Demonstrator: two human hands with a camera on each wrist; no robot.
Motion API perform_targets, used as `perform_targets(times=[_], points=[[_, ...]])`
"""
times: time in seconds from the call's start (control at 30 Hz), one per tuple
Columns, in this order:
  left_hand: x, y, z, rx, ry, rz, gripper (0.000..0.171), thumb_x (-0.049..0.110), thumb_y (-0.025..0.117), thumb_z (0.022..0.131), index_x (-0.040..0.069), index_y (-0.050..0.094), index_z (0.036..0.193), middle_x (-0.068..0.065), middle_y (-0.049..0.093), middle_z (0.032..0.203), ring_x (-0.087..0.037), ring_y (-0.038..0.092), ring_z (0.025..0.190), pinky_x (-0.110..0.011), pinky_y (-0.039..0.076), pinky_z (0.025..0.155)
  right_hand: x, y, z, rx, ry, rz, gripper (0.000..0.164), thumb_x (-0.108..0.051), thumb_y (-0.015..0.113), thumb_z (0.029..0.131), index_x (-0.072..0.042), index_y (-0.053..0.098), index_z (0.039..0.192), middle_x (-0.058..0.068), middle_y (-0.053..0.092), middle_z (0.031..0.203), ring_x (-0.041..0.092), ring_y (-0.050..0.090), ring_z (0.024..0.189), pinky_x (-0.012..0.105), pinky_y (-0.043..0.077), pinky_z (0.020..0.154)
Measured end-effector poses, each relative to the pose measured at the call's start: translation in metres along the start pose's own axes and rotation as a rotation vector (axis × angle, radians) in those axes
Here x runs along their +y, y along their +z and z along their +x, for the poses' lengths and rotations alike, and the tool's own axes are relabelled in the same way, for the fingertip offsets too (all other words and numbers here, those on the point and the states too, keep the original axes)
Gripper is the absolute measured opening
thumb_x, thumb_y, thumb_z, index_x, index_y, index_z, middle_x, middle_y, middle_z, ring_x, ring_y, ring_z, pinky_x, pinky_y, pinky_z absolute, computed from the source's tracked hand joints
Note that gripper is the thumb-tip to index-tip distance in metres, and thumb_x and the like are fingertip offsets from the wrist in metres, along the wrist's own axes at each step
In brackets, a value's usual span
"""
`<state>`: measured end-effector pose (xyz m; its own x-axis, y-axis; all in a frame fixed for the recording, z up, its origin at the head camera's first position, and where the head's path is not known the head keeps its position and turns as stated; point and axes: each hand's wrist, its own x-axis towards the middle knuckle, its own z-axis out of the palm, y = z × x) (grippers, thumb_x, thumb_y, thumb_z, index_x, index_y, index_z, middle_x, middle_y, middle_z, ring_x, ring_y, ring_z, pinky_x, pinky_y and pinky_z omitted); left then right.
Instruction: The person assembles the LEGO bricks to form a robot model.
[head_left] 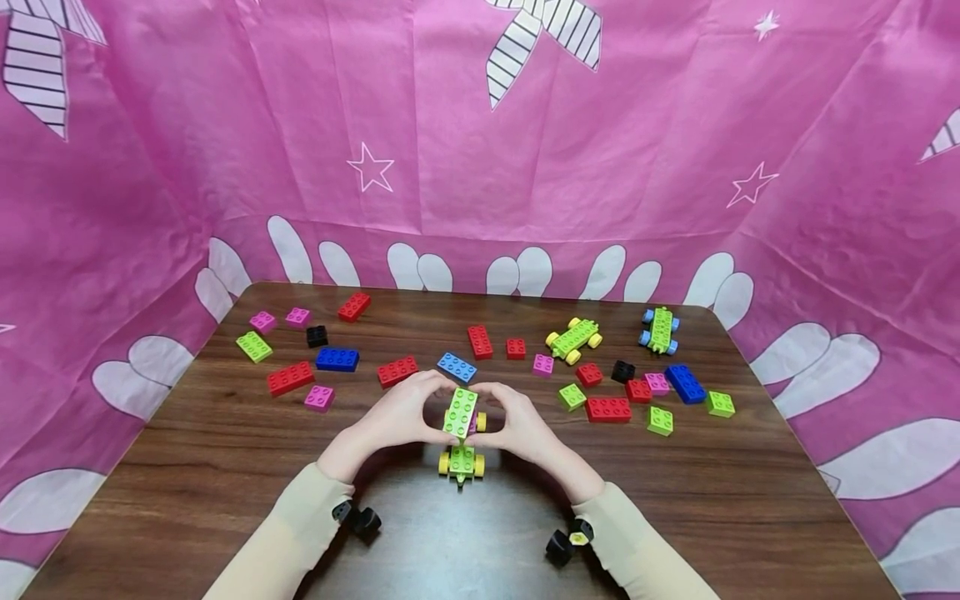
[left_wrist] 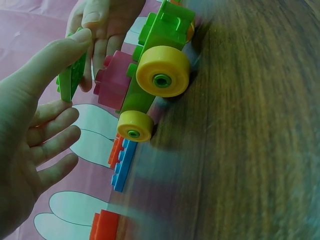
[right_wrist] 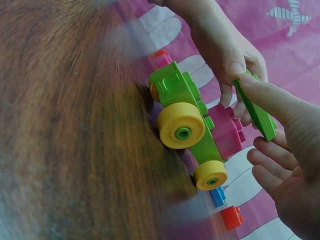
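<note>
Together, left hand and right hand pinch a studded green slab.

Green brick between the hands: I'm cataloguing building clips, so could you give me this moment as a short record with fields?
Held: green brick, studs up
Left hand: pinches the brick from its side
Right hand: pinches it from the other side
Below: green wheeled base with yellow wheels, on the table
Mounted on base: pink brick
Contact: held brick apart from the pink one
Farther back: two more wheeled bases, one yellow-wheeled, one blue-wheeled
</note>
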<state>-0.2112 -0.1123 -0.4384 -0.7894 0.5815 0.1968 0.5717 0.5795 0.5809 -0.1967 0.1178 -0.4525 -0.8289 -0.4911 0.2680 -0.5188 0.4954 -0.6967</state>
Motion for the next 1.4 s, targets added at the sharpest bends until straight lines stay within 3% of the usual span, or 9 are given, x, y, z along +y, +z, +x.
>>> perform_targets(times=[0.53,1.07,1.4], points=[[0.0,0.0,0.0,-0.037,-0.002,-0.006,0.068,0.046,0.086,0.066,0.013,0.061,0.12,0.002,0.061,0.115,-0.013,0.056,0.107,-0.039,0.049,0.094,0.002,0.0,0.0,-0.03,-0.031,-0.009,0.062,-0.026,0.084,0.071,-0.008,0.058,0.124,0.005,0.064,0.118,0.019,0.061,0.107,0.04,0.051,0.093],[0.0,0.001,-0.001,-0.125,0.016,0.005,0.071,0.043,0.08,0.075,0.01,0.055,0.133,-0.006,0.057,0.132,-0.023,0.05,0.124,-0.046,0.043,0.102,0.009,-0.002,-0.001,-0.105,-0.042,-0.011,0.061,-0.023,0.081,0.072,-0.005,0.057,0.126,0.008,0.063,0.12,0.024,0.06,0.11,0.041,0.05,0.095],[0.0,0.0,-0.001,-0.122,0.049,0.011,0.066,0.04,0.081,0.076,0.01,0.057,0.129,-0.003,0.06,0.127,-0.021,0.052,0.121,-0.045,0.044,0.101,0.013,-0.002,-0.001,-0.134,-0.023,-0.005,0.063,-0.023,0.081,0.072,-0.006,0.056,0.128,0.007,0.061,0.125,0.022,0.058,0.114,0.04,0.049,0.097]])
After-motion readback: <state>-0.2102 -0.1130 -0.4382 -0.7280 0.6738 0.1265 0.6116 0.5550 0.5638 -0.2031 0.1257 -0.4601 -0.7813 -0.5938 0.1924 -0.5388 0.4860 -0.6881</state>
